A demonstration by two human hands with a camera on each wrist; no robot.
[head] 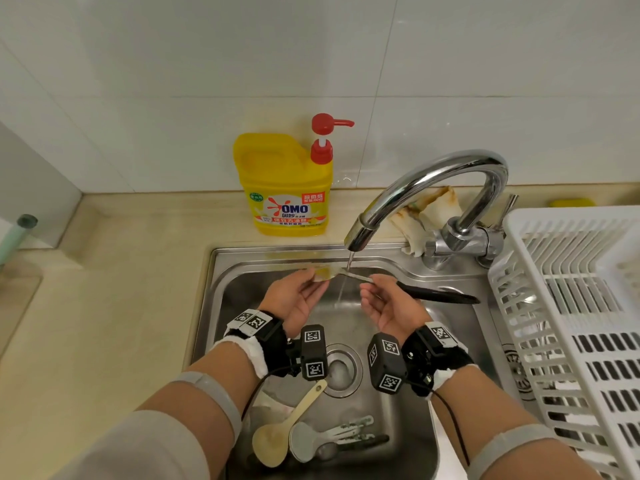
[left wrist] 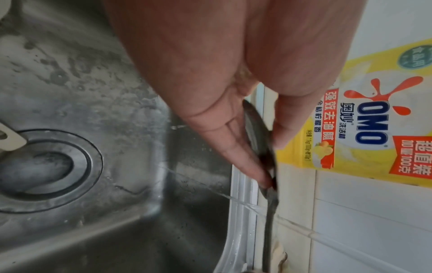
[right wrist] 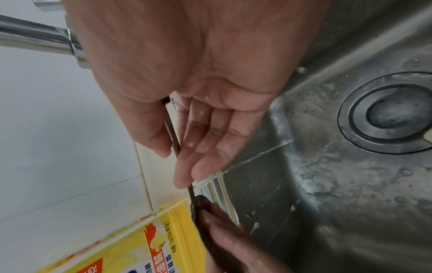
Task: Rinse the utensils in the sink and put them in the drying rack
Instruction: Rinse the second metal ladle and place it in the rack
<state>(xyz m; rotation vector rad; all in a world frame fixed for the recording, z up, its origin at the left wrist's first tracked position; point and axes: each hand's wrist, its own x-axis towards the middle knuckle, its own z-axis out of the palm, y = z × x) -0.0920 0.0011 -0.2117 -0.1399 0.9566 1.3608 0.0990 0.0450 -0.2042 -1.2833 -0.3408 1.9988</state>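
A metal spoon (head: 358,277) with a black handle (head: 436,294) lies level under the thin stream from the faucet (head: 433,181), above the back of the sink (head: 242,252). My left hand (head: 320,277) pinches the spoon's bowl (left wrist: 257,129) between thumb and straight fingers (left wrist: 240,155). My right hand (head: 375,284) pinches the metal neck (right wrist: 174,140) just before the black handle, which sticks out to the right. At the near end of the sink lie a cream plastic spoon (head: 287,431), a grey spoon (head: 304,441) and several metal utensils (head: 349,427).
A white plastic drying rack (head: 571,306) stands on the right of the sink. A yellow detergent bottle (head: 287,188) with a red pump stands behind the sink, and a crumpled cloth (head: 433,209) lies behind the faucet. The drain (head: 341,370) is below my wrists.
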